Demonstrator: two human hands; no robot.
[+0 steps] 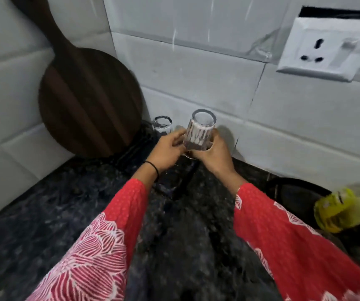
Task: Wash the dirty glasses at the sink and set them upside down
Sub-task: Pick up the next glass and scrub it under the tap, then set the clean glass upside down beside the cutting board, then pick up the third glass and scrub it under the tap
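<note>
Countertop (61, 205) of dark speckled stone fills the lower view, w/ grey tiled wall (196, 74) behind. We see a round wooden board (87, 105) leaning in the corner & a white socket (326, 48) top right. Our left hand (168, 148) & right hand (214, 156) are together, both curled round a ribbed glass (199, 133), base up, near the wall. Second glass (162, 126) stands base up just to its left.
</note>
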